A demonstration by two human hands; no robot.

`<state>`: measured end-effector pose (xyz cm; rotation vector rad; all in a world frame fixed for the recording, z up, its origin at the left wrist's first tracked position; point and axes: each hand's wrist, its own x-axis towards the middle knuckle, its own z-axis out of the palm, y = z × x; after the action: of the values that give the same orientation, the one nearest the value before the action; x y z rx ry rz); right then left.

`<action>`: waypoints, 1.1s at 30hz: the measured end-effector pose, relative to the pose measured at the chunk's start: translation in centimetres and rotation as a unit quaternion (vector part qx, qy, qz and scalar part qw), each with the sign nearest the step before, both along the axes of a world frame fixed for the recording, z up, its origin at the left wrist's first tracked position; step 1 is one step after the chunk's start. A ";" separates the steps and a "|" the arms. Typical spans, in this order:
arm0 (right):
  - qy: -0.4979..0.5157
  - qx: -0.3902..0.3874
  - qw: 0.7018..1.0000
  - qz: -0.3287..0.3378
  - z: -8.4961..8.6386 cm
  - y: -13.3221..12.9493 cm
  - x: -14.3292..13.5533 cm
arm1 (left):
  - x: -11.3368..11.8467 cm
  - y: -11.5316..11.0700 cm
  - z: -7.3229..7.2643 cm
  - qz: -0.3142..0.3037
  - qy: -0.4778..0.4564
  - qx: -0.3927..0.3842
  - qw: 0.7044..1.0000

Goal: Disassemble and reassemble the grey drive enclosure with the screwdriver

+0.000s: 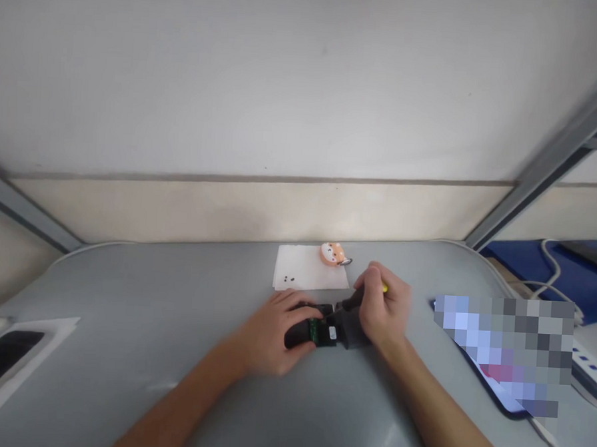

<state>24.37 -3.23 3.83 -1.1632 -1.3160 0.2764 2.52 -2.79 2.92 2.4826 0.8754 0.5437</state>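
Note:
A black electronic device [326,336] lies on the grey table with part of its green circuit board [313,330] exposed. My left hand [282,326] is closed around the device's left end, thumb on the near side and fingers over the far side. My right hand [385,305] grips a dark screwdriver [353,300] with a yellow end, slanting down to the left toward the device. Its tip is too small to make out clearly. Under my right hand, a dark grey flat part [353,330] reaches right from the device; whether it is joined cannot be told.
White paper [303,267] behind the device bears several tiny dark pieces, perhaps screws [289,278], and an orange-and-white animal-faced case [331,254]. A phone [512,405] with a blurred screen and cable lies right, near a power strip [591,365]. A wall rises behind the table.

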 end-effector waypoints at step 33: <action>0.095 -0.044 0.991 0.089 0.0 0.5 -0.5 | 0.3 0.2 -0.2 -0.003 0.003 0.017 1.000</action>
<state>23.91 -2.77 3.82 -1.0654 -1.2502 0.5672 2.86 -2.61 2.72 2.5177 0.8666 0.5531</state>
